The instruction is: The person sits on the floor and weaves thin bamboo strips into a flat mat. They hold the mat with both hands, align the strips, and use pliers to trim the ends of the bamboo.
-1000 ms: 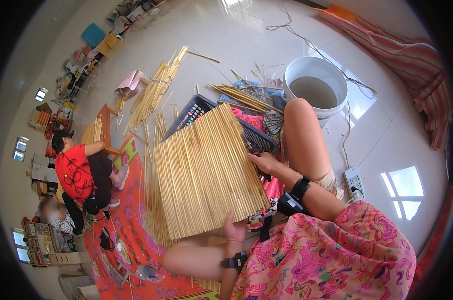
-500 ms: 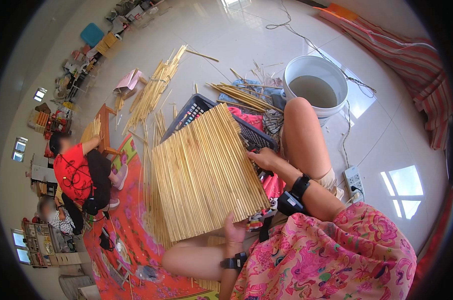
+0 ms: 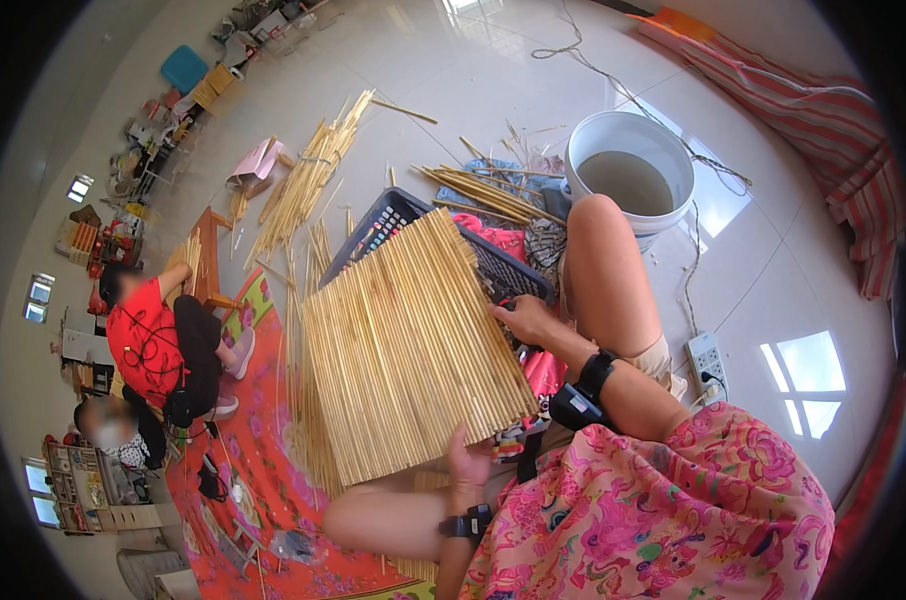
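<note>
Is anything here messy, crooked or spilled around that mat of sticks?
Yes. Loose sticks lie scattered in uneven bundles across the tiled floor, some splayed beside the white bucket. The stick mat, held by the left hand and right hand, sits tilted over the black crate. No spill shows.

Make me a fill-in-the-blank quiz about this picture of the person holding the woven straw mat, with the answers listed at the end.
1. The flat woven mat of pale straw stalks is gripped at its near edge by the ____ hand.
2. The right hand touches the mat's ____ edge.
3. Behind the mat lies a black plastic ____.
4. The round white bucket holds murky ____.

Answers: left; right; crate; water
</note>
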`<move>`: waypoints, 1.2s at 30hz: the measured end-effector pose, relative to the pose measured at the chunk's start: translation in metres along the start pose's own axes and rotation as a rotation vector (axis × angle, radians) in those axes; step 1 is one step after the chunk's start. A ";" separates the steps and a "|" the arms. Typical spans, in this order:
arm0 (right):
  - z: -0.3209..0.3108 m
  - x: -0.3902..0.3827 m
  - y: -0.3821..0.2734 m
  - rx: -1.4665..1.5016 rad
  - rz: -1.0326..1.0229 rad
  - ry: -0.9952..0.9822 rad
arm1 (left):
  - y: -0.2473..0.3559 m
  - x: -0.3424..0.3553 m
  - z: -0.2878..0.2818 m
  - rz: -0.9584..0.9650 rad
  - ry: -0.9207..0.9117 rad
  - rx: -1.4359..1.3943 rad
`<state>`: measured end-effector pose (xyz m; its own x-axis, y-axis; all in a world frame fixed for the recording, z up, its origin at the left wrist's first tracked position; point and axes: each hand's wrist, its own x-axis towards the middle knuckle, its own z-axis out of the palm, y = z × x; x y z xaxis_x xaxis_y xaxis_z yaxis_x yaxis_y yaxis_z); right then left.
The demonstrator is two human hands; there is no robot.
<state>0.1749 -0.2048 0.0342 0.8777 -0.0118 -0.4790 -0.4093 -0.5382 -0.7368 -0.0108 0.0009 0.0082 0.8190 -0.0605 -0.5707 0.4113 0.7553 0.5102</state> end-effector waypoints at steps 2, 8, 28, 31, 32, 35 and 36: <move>0.000 -0.004 -0.002 -0.022 0.001 0.019 | 0.000 0.000 0.002 0.010 0.005 -0.008; 0.009 -0.011 -0.004 0.028 0.027 0.084 | 0.002 -0.001 0.006 0.022 0.003 -0.019; 0.033 0.028 0.020 0.115 0.006 0.006 | 0.000 -0.009 0.013 0.108 0.017 -0.014; 0.037 0.034 0.024 0.125 0.002 0.039 | 0.000 -0.007 0.009 0.069 -0.008 -0.026; 0.037 0.035 0.028 0.115 0.003 0.044 | -0.001 -0.006 0.009 0.060 -0.011 -0.030; 0.033 0.032 0.023 0.085 0.004 0.036 | 0.000 -0.007 0.010 0.048 -0.004 -0.042; 0.028 0.025 0.015 0.075 0.007 0.025 | 0.000 -0.008 0.009 0.046 0.002 -0.046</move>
<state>0.1835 -0.1894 -0.0027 0.8801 -0.0367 -0.4733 -0.4326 -0.4729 -0.7676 -0.0130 -0.0045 0.0188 0.8357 -0.0239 -0.5487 0.3544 0.7866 0.5057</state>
